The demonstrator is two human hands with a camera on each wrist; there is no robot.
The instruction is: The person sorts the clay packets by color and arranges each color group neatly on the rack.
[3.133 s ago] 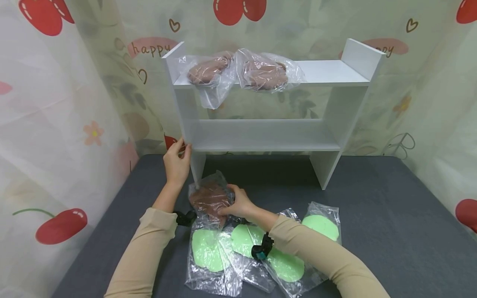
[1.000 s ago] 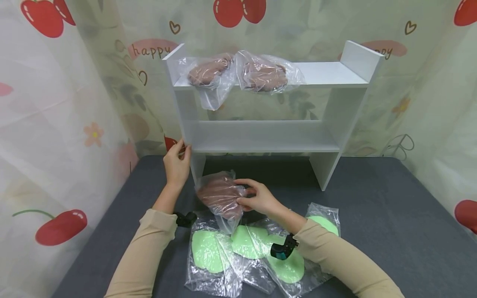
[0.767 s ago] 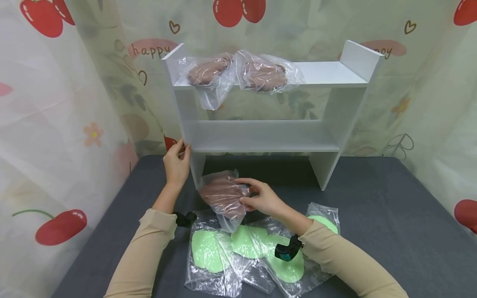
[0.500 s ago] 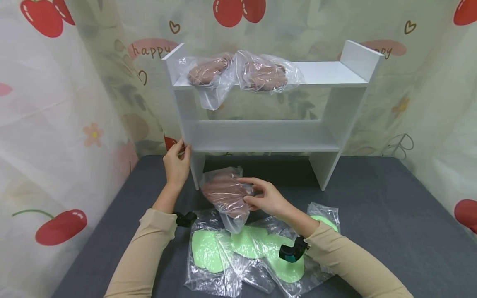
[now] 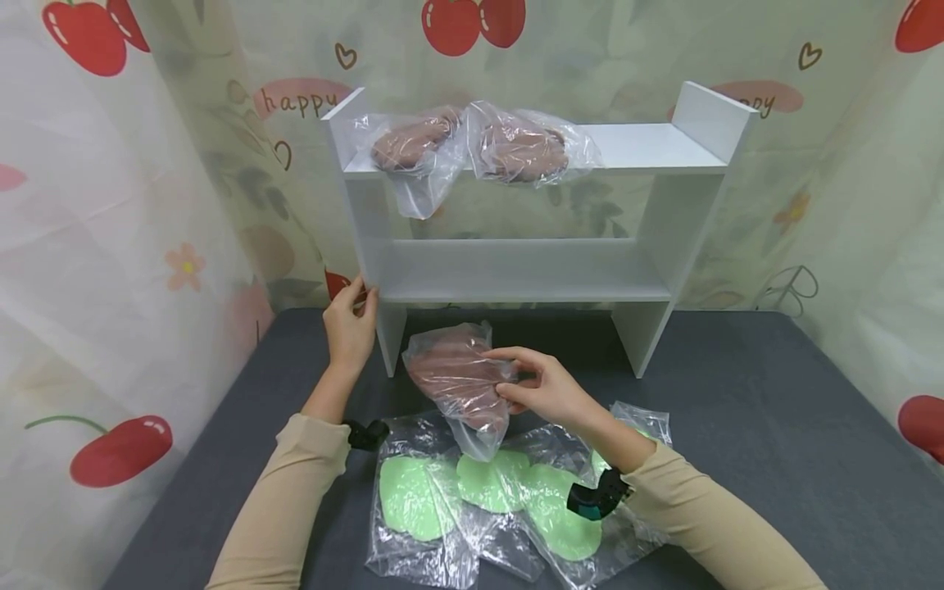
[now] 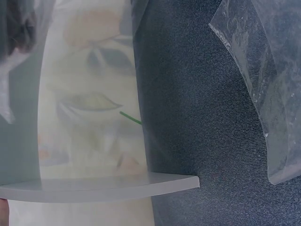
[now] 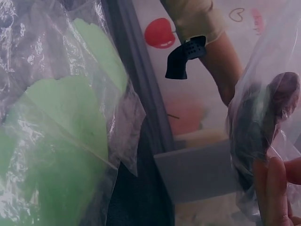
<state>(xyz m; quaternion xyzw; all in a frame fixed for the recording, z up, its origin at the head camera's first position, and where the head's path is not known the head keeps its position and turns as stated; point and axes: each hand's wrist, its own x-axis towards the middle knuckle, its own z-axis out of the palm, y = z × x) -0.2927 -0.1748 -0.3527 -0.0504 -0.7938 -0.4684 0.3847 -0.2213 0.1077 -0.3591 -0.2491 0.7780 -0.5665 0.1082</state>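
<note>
In the head view my right hand [image 5: 549, 389] pinches a clear plastic bag with a brown lump [image 5: 460, 373] inside, raised over the table before the shelf's lower gap. The right wrist view shows its fingertips [image 7: 275, 183] against this bag. My left hand [image 5: 350, 328] grips the edge of the left side panel of the white shelf [image 5: 527, 279], level with its middle board. Below the held bag lie several clear bags with flat, pale green rounded pieces [image 5: 416, 496], partly overlapping. Two more bagged brown lumps [image 5: 416, 141] rest on the left part of the top board.
A dark grey cloth [image 5: 774, 426] covers the table. Behind it hangs a printed curtain [image 5: 619, 49] with cherries. A thin looped cord [image 5: 795, 288] shows at the back right, beyond the table edge. The right forearm [image 5: 708, 516] passes over the rightmost green bag.
The right hand has lifted the bagged brown lump off the table, turned it and moved it rightward and slightly up. The left hand stays at the shelf's side.
</note>
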